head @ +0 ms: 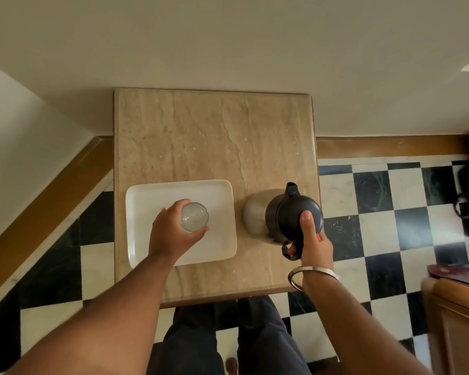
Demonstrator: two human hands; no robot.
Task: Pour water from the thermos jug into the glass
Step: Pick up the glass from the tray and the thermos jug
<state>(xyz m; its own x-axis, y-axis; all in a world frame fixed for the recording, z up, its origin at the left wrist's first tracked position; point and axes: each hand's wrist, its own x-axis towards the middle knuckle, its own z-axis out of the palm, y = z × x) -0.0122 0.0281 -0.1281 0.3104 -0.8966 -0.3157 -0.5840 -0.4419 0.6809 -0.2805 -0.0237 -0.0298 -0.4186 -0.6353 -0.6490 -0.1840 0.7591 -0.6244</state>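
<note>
Head view, the only one: we stood at a small stone-topped table point(214, 136) w/ a checkered floor point(377, 212) around it; our left hand point(171, 234) was wrapped round the glass point(194, 216), fingers curled on its near and left sides, thumb side on the right; the glass stood upright on a white rectangular tray point(220, 193) at the near-left of the tabletop, seen from above, and it looked empty, tho we couldn't be sure.

Our right hand point(313, 244) was closed on the handle of the thermos jug point(290, 212) at the near-right of the table, thumb laid flat on the black lid, other fingers round the black grip w/ a red bit showing by it; the jug stood just right of the tray, not touching it, spout pointing to the far side; whether its base rested on the table or hung just above we couldn't tell; a metal bangle point(313, 274) sat on that wrist.

Handling, as we judged it: the glass was light, smooth, breakable, prob. slippery if wet, so a full wrap at mid-height seemed right; the jug was stiff and likely heavy if full, weight well ahead of the handle, so a firm handle grip w/ thumb steadying the lid suited it; nothing had been poured yet, approx. the start.
</note>
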